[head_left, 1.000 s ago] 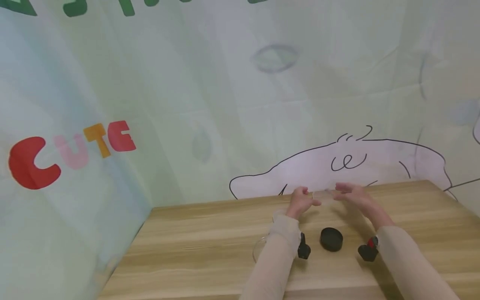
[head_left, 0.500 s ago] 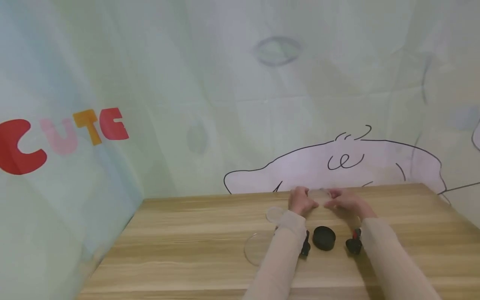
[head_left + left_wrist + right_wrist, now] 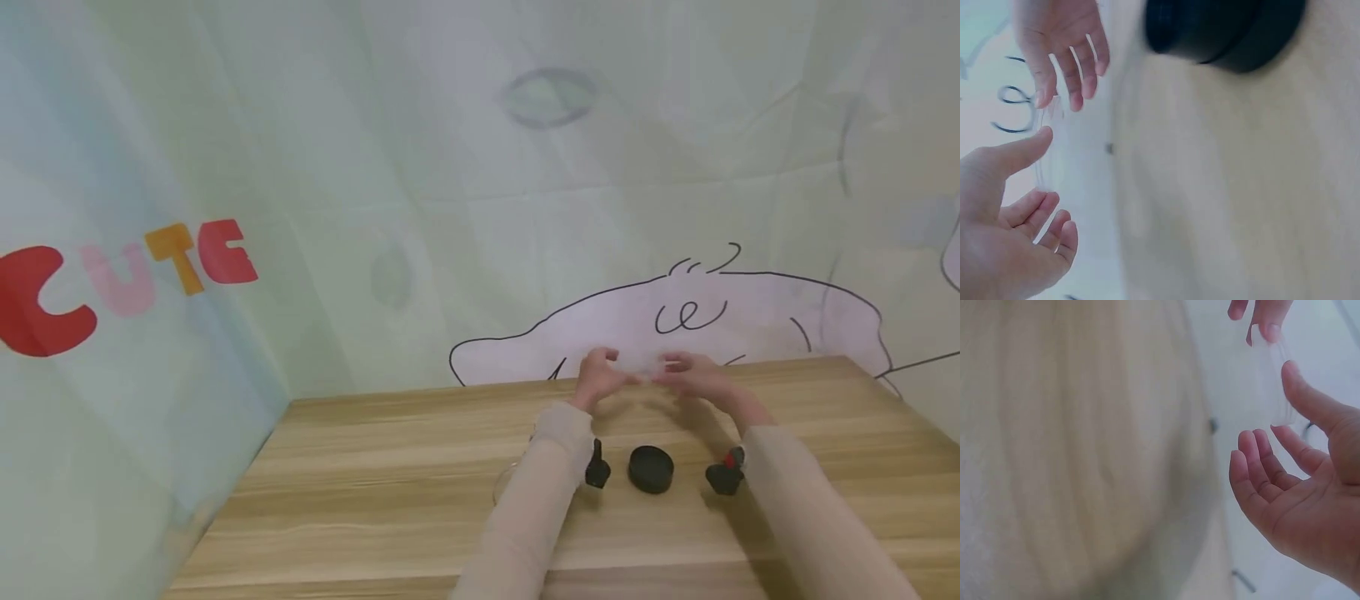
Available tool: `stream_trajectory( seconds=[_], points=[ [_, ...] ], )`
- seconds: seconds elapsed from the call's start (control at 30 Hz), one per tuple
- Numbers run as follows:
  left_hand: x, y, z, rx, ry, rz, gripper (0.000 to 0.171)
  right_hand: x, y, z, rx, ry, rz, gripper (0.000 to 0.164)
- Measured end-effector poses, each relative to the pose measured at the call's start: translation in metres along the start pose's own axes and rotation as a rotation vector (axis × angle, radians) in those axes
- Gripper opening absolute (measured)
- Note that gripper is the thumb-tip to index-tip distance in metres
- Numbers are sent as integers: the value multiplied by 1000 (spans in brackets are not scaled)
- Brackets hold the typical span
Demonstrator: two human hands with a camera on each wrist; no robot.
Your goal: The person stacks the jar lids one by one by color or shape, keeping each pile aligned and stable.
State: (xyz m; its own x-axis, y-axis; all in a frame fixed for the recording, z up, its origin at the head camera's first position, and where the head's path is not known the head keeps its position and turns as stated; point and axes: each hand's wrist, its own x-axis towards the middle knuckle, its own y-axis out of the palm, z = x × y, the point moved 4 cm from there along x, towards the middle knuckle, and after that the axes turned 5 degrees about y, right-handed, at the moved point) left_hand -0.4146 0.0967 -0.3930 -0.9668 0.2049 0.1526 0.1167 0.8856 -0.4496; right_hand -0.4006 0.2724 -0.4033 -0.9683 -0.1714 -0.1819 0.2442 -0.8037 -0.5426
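In the left wrist view, a thin clear piece (image 3: 1050, 156) is standing at nine o'clock, held between two hands. The left hand (image 3: 1007, 244) is lying at seven o'clock from it, pinching its near end with thumb and forefinger while the remaining fingers are curving loosely apart. The right hand (image 3: 1063, 31) is reaching down from twelve o'clock, its thumb meeting the far end. A blurred dark object (image 3: 1229, 31) is showing at one o'clock.

In the right wrist view, the clear piece is sitting at two o'clock. The right hand is holding it from below, thumb along the side, forefinger at the bottom end, other fingers bending loosely. The left hand's fingers are touching the top end.

In the head view, the clear piece is looking faint at four o'clock, raised near the far edge of the wooden table (image 3: 375, 500). A round black dish (image 3: 651, 469) is resting at six o'clock from it, with pale sleeves running past on either side. Letters (image 3: 172, 258) spelling "CUTE" are showing at nine o'clock on the wall sheet (image 3: 450, 125).
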Motion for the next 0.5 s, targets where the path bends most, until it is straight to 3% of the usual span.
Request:
stream_trajectory(
  seconds=[0.2, 0.37, 0.5],
  points=[
    [-7, -35, -18, -85, 73, 46, 57, -17, -3, 31, 42, -62, 2, 79],
    [-27, -69, -26, -170, 131, 70, 56, -37, 8, 62, 43, -103, 24, 80],
    [-43, -87, -28, -230, 141, 63, 51, -49, 20, 79, 59, -158, 12, 75]
  ],
)
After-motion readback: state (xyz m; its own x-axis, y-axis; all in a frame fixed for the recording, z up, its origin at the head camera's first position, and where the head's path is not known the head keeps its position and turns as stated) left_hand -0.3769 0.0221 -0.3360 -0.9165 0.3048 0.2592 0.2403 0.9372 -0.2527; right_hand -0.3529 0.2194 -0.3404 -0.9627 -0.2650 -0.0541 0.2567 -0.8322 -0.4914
